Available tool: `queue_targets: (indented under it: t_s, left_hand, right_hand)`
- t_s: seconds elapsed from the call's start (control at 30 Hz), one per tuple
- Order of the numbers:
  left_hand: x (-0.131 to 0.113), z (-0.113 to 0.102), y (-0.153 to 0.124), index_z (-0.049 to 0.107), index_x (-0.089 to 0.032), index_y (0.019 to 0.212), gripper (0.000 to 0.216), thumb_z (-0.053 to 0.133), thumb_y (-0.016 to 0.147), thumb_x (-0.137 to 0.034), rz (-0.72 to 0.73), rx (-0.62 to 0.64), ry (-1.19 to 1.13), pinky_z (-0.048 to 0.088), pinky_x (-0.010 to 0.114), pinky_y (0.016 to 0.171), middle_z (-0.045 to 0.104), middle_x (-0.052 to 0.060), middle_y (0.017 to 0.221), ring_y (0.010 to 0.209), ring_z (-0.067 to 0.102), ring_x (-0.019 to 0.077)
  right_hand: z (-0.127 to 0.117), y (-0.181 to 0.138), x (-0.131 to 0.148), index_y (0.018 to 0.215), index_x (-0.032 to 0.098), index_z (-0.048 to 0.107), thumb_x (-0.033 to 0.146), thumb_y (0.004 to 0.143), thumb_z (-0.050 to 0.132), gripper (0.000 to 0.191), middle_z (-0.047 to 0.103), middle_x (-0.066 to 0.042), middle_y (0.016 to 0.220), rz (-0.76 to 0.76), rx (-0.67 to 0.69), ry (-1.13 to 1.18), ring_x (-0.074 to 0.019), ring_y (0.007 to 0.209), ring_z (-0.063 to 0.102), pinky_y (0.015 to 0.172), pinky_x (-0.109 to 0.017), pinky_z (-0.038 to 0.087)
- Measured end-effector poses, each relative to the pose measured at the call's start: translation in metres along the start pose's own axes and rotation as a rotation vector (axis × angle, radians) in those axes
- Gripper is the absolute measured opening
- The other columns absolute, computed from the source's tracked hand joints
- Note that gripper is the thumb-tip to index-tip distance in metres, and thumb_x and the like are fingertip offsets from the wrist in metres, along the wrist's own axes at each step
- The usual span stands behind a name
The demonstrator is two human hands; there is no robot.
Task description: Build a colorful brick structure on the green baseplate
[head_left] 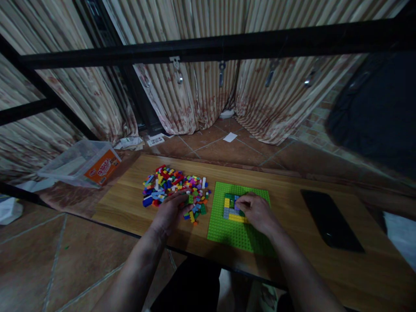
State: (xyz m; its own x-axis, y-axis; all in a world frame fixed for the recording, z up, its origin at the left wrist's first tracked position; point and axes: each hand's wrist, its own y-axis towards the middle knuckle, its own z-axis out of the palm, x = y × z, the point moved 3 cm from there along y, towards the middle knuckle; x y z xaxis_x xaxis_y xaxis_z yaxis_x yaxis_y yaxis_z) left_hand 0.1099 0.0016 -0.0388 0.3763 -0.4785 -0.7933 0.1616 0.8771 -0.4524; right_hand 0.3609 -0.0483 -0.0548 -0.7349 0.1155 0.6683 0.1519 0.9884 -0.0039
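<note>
Right hand (258, 211): over the baseplate, fingertips drawn together at the inner side of the brick build; whether a brick is gripped cannot be told.
Left hand (171, 209): at the near edge of the brick pile, fingers curved; a light-green brick (190, 199) shows at the fingertips, but whether it is grasped cannot be told.
Brick build (238, 218): on the baseplate, partly covered by the right hand; yellow, grey, green and blue-violet bricks along its visible edges.
Baseplate (224, 238): green, studded, flat on the bench, right of the pile.
Brick pile (169, 178): loose, mixed colours, directly on the bench.
Bench (121, 203): wood-grain top; carries pile, baseplate and black slab.
Black slab (331, 221): flat, right of the baseplate, well apart from it.
Bin (75, 177): clear plastic, open-topped, beyond the bench's left end; orange label (103, 168) on one wall; interior detail indistinct.
Curtains (208, 97): striped, hanging behind a dark rail (195, 50).
</note>
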Motion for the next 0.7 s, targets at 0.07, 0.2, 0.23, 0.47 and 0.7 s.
queue_targets:
  t_s: [0.07, 0.2, 0.23, 0.47, 0.7]
  left_hand:
    - [-0.001, 0.000, 0.000, 0.063, -0.010, 0.082, 0.010, 0.055, 0.079, -0.005, 0.001, 0.001, -0.001, 0.059, 0.021, 0.059, 0.064, 0.004, 0.074, 0.060, 0.063, 0.0109]
    - [-0.003, 0.000, 0.001, 0.064, -0.010, 0.083, 0.011, 0.056, 0.078, -0.005, 0.000, 0.000, -0.007, 0.059, 0.020, 0.059, 0.065, 0.005, 0.077, 0.064, 0.064, 0.0107]
    - [-0.003, -0.001, 0.001, 0.064, -0.010, 0.084, 0.012, 0.056, 0.078, -0.004, 0.001, -0.003, -0.007, 0.059, 0.019, 0.059, 0.065, 0.005, 0.079, 0.064, 0.064, 0.0104]
    - [-0.002, 0.000, -0.001, 0.064, -0.010, 0.084, 0.013, 0.055, 0.079, -0.004, -0.008, -0.021, -0.006, 0.059, 0.020, 0.057, 0.064, 0.005, 0.074, 0.062, 0.064, 0.0114]
    - [-0.001, -0.006, -0.002, 0.064, -0.009, 0.093, 0.018, 0.055, 0.078, -0.004, -0.012, -0.024, 0.001, 0.060, 0.023, 0.060, 0.067, 0.007, 0.081, 0.065, 0.067, 0.0144]
  right_hand:
    - [0.000, 0.000, 0.000, 0.072, 0.021, 0.073, 0.025, 0.079, 0.055, 0.019, 0.068, -0.004, 0.080, 0.001, 0.007, 0.003, -0.0168, 0.075, 0.063, 0.072, -0.029, 0.045]
    - [-0.001, 0.002, 0.001, 0.070, 0.022, 0.073, 0.025, 0.078, 0.055, 0.020, 0.069, -0.003, 0.079, 0.019, 0.004, -0.007, -0.0166, 0.073, 0.062, 0.070, -0.029, 0.044]
    - [-0.001, 0.002, 0.001, 0.070, 0.022, 0.073, 0.025, 0.078, 0.055, 0.020, 0.069, -0.003, 0.079, 0.022, 0.003, -0.013, -0.0166, 0.073, 0.062, 0.070, -0.029, 0.044]
    - [0.003, -0.002, 0.001, 0.073, 0.021, 0.072, 0.025, 0.082, 0.051, 0.023, 0.067, -0.005, 0.082, -0.014, -0.029, -0.054, -0.0172, 0.076, 0.062, 0.072, -0.030, 0.044]
    - [-0.001, -0.012, 0.001, 0.097, 0.024, 0.073, 0.023, 0.086, 0.052, 0.024, 0.065, -0.005, 0.094, -0.115, -0.015, 0.036, -0.0173, 0.086, 0.061, 0.082, -0.032, 0.047]
